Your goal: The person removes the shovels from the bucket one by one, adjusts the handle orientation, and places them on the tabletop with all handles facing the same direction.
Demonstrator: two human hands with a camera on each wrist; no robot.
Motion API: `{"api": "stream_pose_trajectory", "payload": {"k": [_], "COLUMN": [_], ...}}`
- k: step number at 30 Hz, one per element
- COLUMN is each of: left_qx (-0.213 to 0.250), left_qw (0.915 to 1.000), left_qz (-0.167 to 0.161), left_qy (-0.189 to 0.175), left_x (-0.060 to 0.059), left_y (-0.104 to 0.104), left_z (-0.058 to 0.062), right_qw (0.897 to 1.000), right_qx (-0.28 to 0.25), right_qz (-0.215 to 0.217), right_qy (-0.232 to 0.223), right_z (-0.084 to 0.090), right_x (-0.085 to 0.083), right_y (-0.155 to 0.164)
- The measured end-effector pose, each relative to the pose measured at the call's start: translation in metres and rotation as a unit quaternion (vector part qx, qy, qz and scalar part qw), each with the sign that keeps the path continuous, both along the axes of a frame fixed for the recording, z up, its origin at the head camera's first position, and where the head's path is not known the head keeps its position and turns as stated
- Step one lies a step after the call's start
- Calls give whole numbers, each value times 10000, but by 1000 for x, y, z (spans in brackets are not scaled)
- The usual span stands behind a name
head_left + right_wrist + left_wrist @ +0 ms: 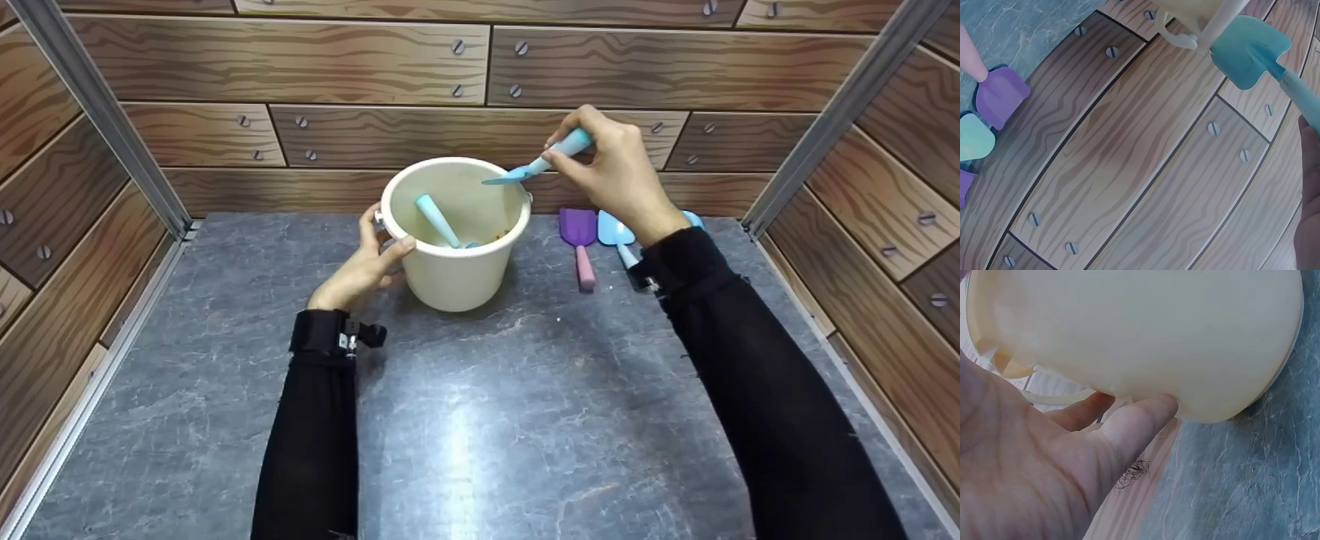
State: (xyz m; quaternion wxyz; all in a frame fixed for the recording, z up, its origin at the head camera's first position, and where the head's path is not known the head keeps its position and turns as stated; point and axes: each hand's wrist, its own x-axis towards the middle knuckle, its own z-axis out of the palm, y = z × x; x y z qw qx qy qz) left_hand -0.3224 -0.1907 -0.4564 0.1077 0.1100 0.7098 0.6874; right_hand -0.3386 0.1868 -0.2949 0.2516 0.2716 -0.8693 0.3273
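Note:
A cream plastic bucket (455,277) stands upright near the back wall. My left hand (361,262) holds it at its left side, the thumb at the front rim and other fingers against the outside wall, as the left wrist view shows too. Above the bucket's right rim, my right hand (611,154) pinches the handle of a light-blue toy shovel (517,175), whose blade points left over the opening. A second toy shovel (437,220) leans inside the bucket with its pale-blue handle up; the front wall hides most of its blade.
Right of the bucket lie a purple toy shovel (577,226) with a pink handle and a light-blue toy shovel (615,229), partly covered by my right sleeve. Another purple piece (965,185) shows in the right wrist view. Wood-patterned walls (300,60) enclose the grey table (225,337).

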Motion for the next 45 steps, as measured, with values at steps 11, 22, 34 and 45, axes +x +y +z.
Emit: {"api": "stream_pose_trajectory", "payload": {"k": [11, 22, 34, 45], "left_qx": [110, 160, 117, 53], "left_qw": [9999, 9998, 9999, 9999], "left_qz": [-30, -77, -50, -57], "left_qy": [-51, -37, -32, -68], "left_x": [0, 0, -1, 1], "left_y": [0, -1, -1, 0], "left_z": [0, -2, -1, 0], "right_qw": [9992, 9981, 9973, 9975], "right_qx": [-399, -408, -363, -95], "right_qz": [-25, -309, -480, -622], "right_qy": [76, 329, 426, 309], "right_z": [1, -12, -28, -48], "right_x": [0, -8, -13, -16], "right_y": [14, 26, 32, 37]}}
